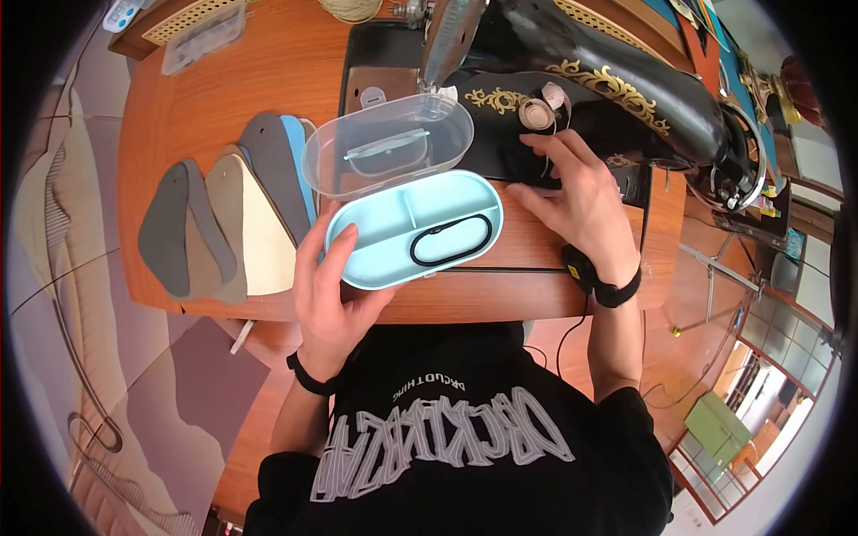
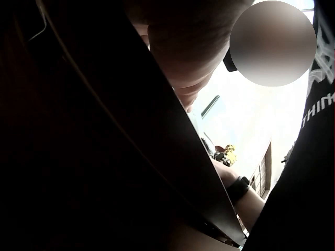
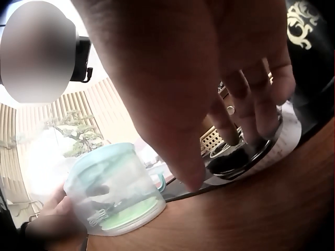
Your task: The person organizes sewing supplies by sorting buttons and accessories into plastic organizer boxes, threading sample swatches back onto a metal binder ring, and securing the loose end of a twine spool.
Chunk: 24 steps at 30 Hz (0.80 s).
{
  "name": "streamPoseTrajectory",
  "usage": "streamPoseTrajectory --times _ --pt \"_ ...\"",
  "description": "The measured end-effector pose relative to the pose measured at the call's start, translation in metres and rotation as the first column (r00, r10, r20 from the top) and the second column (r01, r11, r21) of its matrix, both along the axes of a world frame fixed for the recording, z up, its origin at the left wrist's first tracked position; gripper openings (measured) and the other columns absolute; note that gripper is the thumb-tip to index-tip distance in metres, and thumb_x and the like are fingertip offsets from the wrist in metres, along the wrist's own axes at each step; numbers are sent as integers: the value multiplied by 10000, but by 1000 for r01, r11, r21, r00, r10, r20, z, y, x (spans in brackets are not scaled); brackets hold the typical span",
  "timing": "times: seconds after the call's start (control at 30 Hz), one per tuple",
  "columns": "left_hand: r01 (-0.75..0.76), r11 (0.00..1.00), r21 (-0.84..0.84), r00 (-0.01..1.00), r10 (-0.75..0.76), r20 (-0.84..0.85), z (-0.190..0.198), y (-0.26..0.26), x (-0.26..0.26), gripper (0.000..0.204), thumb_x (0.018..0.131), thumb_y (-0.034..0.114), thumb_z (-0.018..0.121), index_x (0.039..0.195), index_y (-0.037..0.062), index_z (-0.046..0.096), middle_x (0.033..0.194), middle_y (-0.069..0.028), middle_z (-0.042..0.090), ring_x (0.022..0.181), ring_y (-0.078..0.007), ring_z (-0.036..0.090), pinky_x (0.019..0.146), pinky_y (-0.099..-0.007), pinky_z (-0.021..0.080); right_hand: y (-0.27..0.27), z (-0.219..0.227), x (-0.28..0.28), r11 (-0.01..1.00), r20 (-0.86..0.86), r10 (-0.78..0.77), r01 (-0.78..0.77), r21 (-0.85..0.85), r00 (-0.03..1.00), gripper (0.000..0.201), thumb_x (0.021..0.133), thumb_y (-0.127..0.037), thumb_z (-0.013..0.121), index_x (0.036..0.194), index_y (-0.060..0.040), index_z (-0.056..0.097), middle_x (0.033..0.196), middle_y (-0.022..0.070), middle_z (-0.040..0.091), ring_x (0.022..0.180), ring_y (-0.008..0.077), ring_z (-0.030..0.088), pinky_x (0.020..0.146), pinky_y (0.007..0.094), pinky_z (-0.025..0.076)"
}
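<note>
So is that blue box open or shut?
Open: in the head view, the clear lid is off the top of the blue box, and a black loop inside lies uncovered.

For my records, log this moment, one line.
left hand: grips blue box; right hand: by sewing machine; black loop: inside box; clear lid: open

Pale blue tray (image 1: 371,219), black loop (image 1: 437,230), gold scrollwork (image 1: 612,87) on black sewing machine (image 1: 645,64), orange-brown tabletop (image 1: 210,103)
</note>
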<state>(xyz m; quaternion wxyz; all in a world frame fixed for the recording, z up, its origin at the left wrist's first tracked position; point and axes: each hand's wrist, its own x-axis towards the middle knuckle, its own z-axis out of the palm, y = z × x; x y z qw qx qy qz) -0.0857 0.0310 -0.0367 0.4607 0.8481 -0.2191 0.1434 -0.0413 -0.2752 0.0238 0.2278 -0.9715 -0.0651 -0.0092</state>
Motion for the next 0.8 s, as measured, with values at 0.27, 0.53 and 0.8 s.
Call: streamPoseTrajectory --times 0.27,0.53,0.8 --pt "-13 999 38 1000 12 21 2 -2 2 758 746 156 937 1379 13 545 1430 -273 537 1305 -424 579 1032 -478 537 1 -2 4 986 -162 -67 91 141 985 308 816 -30 771 1110 -37 679 944 116 692 818 284 714 736 382 592" --pt "-21 1000 23 1000 21 17 4 -2 3 736 738 153 935 1358 8 566 1418 -280 547 1261 -409 610 999 -460 563 8 11 -8 945 -109 -104 132 299 989 170 816 -13 766 960 -13 675 889 94 695 776 175 669 677 293 533" --pt "-42 998 -56 999 43 23 1 -5 4 779 722 156 940 1377 3 547 1379 -278 601 1206 -405 639 981 -448 562 67 41 -14 824 273 397 -472 314 876 204 738 -39 806 915 -51 706 933 31 669 833 227 636 713 348 502"
